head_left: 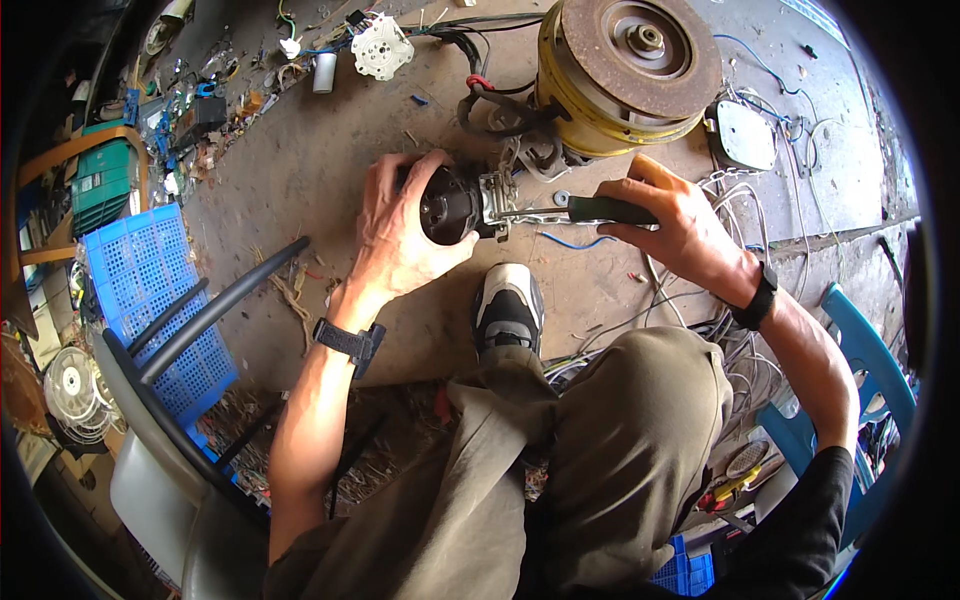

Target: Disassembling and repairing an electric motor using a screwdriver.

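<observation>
My left hand (pixel 388 237) is wrapped round a dark, round, cup-shaped metal part (pixel 448 207), whose hollow side shows. On its right side sits a small metal bracket or fitting (pixel 494 198). In my right hand (pixel 683 225) is a screwdriver (pixel 606 209) with a dark green handle, held level. Its thin shaft points left, and its tip reaches the metal fitting. Whether the tip sits in a screw cannot be made out. Just beyond lies a small washer (pixel 561 198), close to the shaft.
A yellow machine with a rusty disc (pixel 625 50) stands at the far side. Pale cables (pixel 750 205) tangle on the right. A white round plastic part (pixel 381 47) and a white cylinder (pixel 324 73) lie far left. Near left are a blue crate (pixel 150 290) and a chair (pixel 165 480).
</observation>
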The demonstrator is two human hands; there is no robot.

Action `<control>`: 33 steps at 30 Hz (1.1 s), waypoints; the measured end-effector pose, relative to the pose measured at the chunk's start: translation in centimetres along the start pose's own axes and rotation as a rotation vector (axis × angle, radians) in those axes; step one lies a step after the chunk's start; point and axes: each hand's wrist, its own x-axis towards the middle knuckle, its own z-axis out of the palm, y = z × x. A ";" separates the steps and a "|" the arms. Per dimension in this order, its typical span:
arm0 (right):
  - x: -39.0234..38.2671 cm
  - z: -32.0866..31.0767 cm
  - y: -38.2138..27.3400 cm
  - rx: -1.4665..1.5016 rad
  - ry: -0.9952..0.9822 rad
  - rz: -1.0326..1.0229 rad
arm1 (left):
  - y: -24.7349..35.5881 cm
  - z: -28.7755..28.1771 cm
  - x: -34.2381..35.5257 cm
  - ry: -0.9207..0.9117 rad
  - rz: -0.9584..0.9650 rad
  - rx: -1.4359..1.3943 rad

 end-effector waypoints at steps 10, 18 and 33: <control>-0.8 1.2 0.6 0.287 0.101 0.150 | 0.6 -0.9 0.5 -0.125 -0.080 0.114; -1.0 1.1 -0.4 0.413 0.113 0.397 | 0.6 -0.9 0.5 -0.111 -0.077 0.075; -0.9 1.4 -1.0 0.614 0.206 0.324 | 0.3 -1.2 -0.8 -0.047 -0.049 0.053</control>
